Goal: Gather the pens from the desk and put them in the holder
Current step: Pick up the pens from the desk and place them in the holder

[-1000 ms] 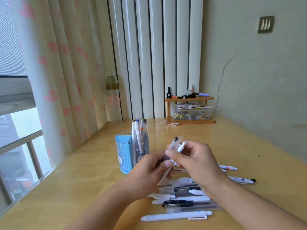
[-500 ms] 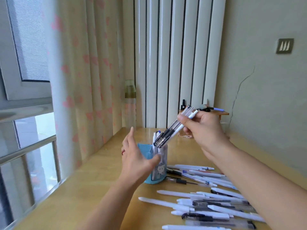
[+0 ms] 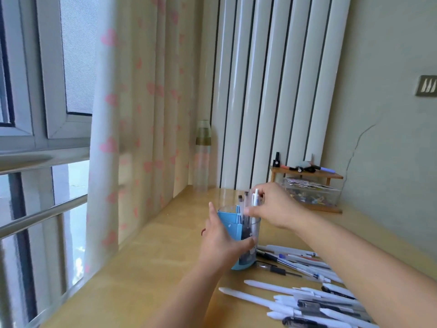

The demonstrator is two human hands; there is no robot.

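Head view: a pale wooden counter runs along a window on the left, and its left edge sits just beside the glass and a metal rail. A person's left hand is wrapped around the near left side of a blue and clear plastic pen holder, which stands upright near the middle of the counter. The right hand is above the holder's rim, its fingers pinched on a small bunch of clear and white pens whose lower ends are already inside the holder. To the right and near side of the holder lie many loose white and black pens, spread flat and partly under the right forearm. The counter to the left of the holder is bare wood. A cream curtain with pink hearts hangs at the far left. At the far right stands a small wooden shelf over a clear plastic box.
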